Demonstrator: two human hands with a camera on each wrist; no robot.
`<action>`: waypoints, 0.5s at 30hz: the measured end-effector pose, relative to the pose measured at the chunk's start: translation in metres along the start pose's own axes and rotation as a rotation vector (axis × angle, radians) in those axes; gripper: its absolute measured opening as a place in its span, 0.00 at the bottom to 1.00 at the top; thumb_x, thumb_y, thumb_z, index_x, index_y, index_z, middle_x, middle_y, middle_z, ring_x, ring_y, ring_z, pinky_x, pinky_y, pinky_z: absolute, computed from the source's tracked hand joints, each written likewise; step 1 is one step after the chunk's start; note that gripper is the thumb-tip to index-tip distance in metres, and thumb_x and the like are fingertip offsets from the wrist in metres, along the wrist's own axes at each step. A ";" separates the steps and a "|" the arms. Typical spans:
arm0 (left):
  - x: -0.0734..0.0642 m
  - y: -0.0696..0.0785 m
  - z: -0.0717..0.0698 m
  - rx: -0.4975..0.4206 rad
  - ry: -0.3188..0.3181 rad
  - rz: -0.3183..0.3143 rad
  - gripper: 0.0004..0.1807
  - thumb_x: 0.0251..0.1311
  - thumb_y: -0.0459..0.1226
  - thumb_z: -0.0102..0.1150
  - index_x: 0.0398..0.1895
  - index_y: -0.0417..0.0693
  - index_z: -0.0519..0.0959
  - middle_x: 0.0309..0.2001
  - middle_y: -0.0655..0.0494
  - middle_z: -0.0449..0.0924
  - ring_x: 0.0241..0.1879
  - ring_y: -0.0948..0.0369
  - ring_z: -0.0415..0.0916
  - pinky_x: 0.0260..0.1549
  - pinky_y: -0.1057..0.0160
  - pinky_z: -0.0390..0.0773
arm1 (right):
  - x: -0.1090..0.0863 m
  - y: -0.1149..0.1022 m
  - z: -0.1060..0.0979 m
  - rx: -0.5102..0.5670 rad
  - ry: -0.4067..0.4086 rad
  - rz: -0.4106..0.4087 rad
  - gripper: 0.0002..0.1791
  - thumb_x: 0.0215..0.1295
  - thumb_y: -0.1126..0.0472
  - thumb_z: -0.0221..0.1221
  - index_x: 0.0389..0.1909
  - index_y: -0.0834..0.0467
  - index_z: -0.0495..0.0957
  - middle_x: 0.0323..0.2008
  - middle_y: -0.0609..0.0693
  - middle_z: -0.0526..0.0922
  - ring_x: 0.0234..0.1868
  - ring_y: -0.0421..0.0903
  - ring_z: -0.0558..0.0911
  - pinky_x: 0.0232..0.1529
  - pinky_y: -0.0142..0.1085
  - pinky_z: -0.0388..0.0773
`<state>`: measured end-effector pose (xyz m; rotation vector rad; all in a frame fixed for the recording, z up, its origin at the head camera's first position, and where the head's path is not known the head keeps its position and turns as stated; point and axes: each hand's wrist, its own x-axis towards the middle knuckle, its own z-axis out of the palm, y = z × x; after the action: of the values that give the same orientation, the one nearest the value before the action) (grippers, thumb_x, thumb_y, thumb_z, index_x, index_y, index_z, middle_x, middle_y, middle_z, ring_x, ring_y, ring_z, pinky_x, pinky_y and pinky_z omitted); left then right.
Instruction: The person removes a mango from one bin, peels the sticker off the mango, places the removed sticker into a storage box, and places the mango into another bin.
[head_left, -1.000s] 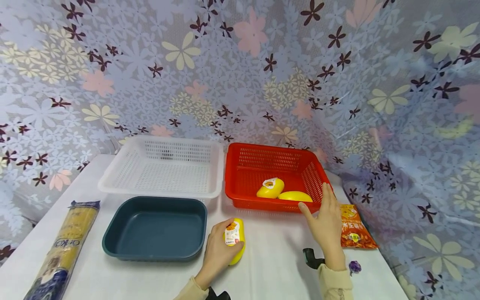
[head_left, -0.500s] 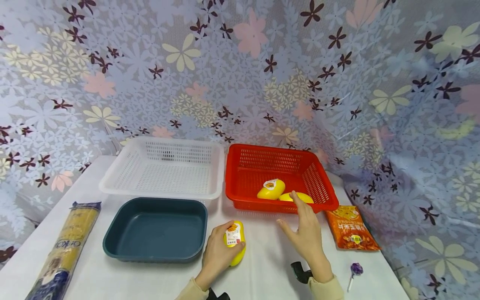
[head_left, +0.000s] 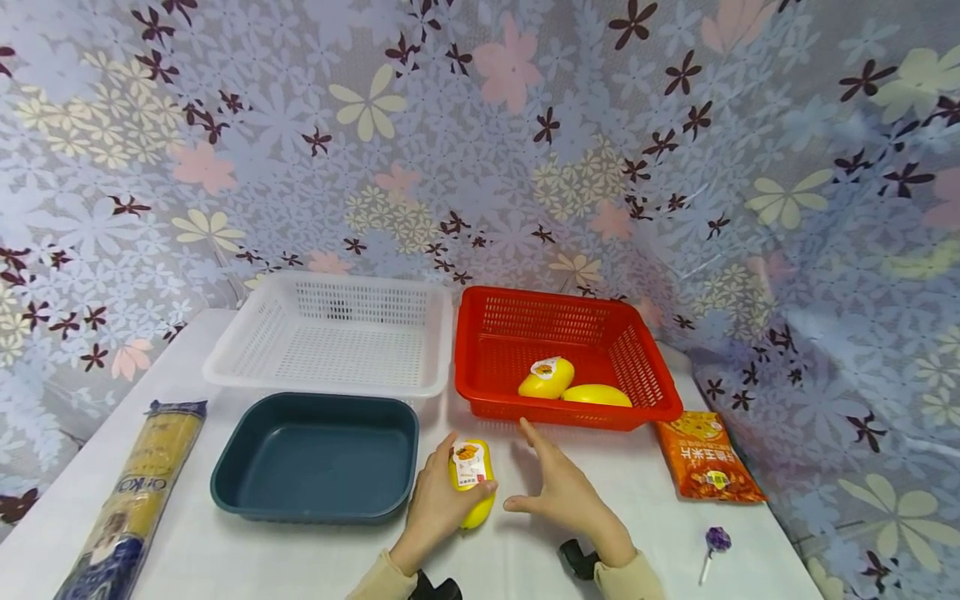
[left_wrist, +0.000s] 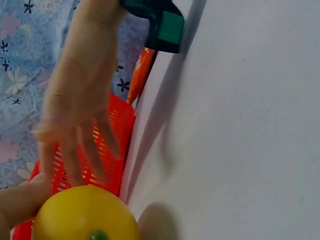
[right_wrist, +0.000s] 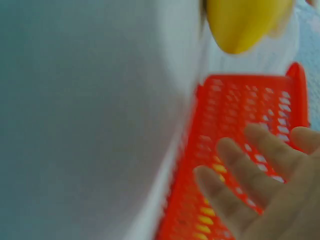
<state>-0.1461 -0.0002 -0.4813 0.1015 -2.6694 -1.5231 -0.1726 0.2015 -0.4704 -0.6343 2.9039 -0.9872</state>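
A yellow mango (head_left: 467, 473) with a white label is low over or on the white table, in the middle. My left hand (head_left: 435, 507) grips it, thumb across the near side and fingers along its left. From the left wrist view, the rounded mango end (left_wrist: 85, 215) shows a small green tip. To the right, apart from the fruit, is my right hand (head_left: 566, 493), fingers spread and holding nothing. Its extended fingers (right_wrist: 250, 180) appear blurred in the right wrist view. Two more yellow mangoes (head_left: 546, 380) lie in the red basket (head_left: 517, 408).
Behind the dark blue tray (head_left: 315, 508) stands a white basket (head_left: 330, 383). A long noodle pack (head_left: 135, 500) lies at the left. An orange snack bag (head_left: 708, 458) and a purple lollipop (head_left: 717, 540) lie at the right. Floral cloth (head_left: 480, 167) hangs behind.
My right hand has come left and nearer from the red basket's right corner, to beside the mango. The lollipop and snack bag are now uncovered. My left hand keeps its hold.
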 end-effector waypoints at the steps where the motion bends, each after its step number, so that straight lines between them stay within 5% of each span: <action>1: 0.000 0.000 0.000 -0.004 0.001 -0.001 0.51 0.41 0.51 0.74 0.69 0.40 0.63 0.56 0.39 0.75 0.47 0.49 0.74 0.44 0.47 0.75 | 0.001 0.000 0.003 0.008 -0.034 0.001 0.66 0.37 0.41 0.76 0.76 0.55 0.50 0.70 0.58 0.67 0.68 0.58 0.69 0.63 0.58 0.67; 5: 0.000 0.001 0.000 -0.020 0.005 -0.008 0.53 0.40 0.49 0.75 0.69 0.37 0.62 0.58 0.37 0.74 0.49 0.47 0.74 0.46 0.46 0.75 | 0.005 -0.001 0.014 0.061 -0.121 -0.021 0.69 0.35 0.40 0.76 0.76 0.57 0.47 0.72 0.60 0.61 0.71 0.59 0.64 0.67 0.57 0.63; 15: 0.000 -0.001 0.000 -0.033 -0.014 0.005 0.52 0.41 0.50 0.75 0.67 0.34 0.62 0.59 0.37 0.73 0.52 0.45 0.74 0.50 0.43 0.74 | 0.015 -0.006 0.030 0.172 -0.176 -0.075 0.68 0.39 0.45 0.77 0.75 0.63 0.46 0.75 0.63 0.53 0.74 0.62 0.56 0.68 0.62 0.56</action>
<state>-0.1463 -0.0008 -0.4816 0.0825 -2.6517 -1.5721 -0.1802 0.1737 -0.4886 -0.7807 2.6279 -1.1122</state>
